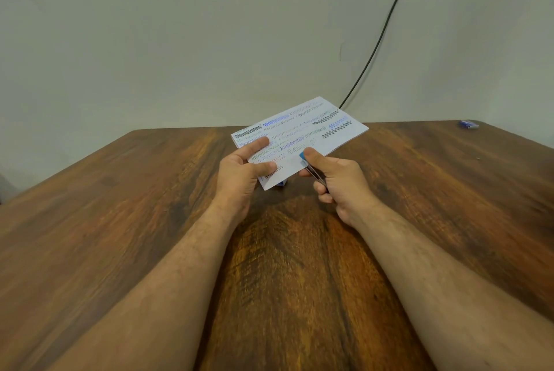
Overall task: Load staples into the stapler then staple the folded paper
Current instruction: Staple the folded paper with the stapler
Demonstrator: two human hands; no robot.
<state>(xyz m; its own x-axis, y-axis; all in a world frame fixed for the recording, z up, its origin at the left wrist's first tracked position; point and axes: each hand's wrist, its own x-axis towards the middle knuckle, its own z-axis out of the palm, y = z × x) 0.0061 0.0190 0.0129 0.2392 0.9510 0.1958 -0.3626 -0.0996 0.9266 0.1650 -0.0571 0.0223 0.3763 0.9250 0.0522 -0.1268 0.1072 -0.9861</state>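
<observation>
We see a folded paper (302, 133), white and flat with a crisp rectangular outline, covered in rows of zigzag pen scribbles in black, grey and blue, held tilted above a counter (120, 205) of glossy brown wood with bold dark and orange grain. The left hand (242, 172) holds the paper's near left corner, thumb and one finger laid across the top face and the rest hidden beneath the sheet. The right hand (335, 181) grips a small stapler (311, 168), of which we make out only a blue tip under the thumb and a thin metallic edge running back into the curled fingers; its head sits on the paper's near edge, and we cannot tell whether it is pressed fully down. A small blue thing (281, 183) peeks out below the paper's lowest corner, too covered to name. Near the far right corner of the counter lies a little flat blue box (468, 124), blurred and well apart from the hands. A thin black cable (386, 23) runs down the plain pale wall (180, 26) and disappears behind the paper. Both bare forearms reach forward from the bottom of the view, converging toward the sheet, with their elbows cut off by the frame.
</observation>
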